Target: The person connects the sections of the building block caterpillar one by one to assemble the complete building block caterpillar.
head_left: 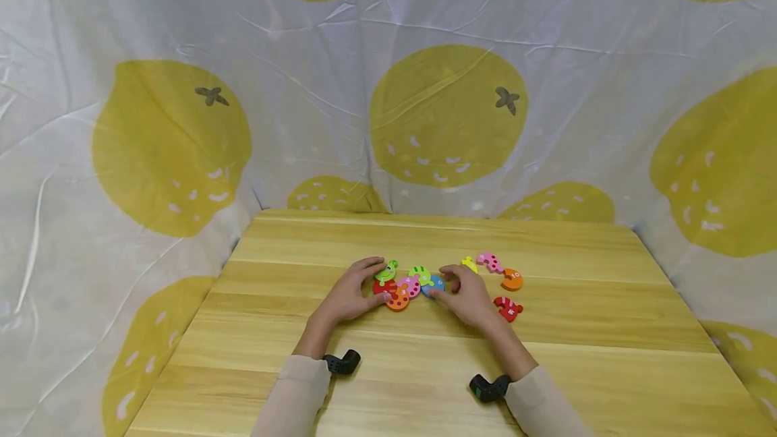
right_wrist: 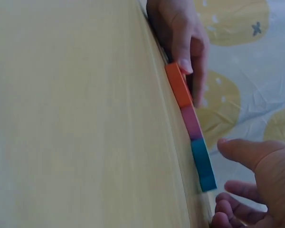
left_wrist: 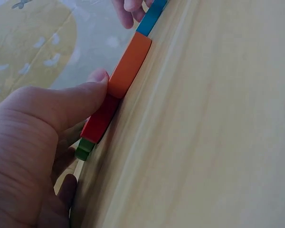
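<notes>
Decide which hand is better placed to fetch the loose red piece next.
Probably the right hand: the loose red piece lies beside its wrist. The left hand is farther off, thumb against the joined orange piece.

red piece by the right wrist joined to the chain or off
Off: the red striped piece lies apart, the right hand between it and the chain.
</notes>
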Demonstrator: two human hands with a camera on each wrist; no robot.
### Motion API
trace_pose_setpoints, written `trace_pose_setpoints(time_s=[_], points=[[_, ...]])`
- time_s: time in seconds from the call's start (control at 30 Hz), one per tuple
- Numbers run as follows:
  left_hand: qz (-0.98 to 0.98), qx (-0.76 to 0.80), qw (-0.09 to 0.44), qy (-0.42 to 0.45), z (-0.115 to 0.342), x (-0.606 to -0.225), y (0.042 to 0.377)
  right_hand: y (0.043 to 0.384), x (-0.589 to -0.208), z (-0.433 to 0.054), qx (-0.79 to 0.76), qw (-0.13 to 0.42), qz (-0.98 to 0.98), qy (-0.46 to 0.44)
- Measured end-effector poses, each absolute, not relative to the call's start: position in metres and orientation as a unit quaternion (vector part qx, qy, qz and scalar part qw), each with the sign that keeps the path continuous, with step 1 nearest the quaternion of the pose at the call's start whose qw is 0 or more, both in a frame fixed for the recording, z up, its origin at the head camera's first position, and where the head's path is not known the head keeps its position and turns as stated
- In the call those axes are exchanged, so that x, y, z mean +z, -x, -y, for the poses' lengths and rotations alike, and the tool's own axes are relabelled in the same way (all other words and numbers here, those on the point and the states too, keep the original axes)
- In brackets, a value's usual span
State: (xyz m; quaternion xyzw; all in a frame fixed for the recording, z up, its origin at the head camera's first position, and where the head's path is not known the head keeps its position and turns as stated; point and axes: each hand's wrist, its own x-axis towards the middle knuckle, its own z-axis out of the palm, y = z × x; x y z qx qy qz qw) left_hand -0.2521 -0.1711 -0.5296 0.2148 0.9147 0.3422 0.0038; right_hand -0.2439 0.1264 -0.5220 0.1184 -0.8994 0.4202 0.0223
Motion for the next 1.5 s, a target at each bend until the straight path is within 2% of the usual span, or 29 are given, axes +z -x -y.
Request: trace_pose_setpoints(time_s=[0.33, 0.73, 1.5], points=[[-0.916, 0.343, 0.021, -0.208, 0.172, -0.527, 0.249, 0.253, -0.511, -0.156, 0.387, 0.054, 0.912, -0.12], [-0.914, 0.351, 0.013, -0.204, 0.173, -0.53, 0.25, 0.256, -0.511, -0.166, 0.312, 0.018, 0.939, -0.14], [-0.914, 0.36, 0.006, -0.188, 0.168, -0.532, 0.253, 0.254, -0.513, -0.17, 0.345, 0.016, 0.932, -0.107]])
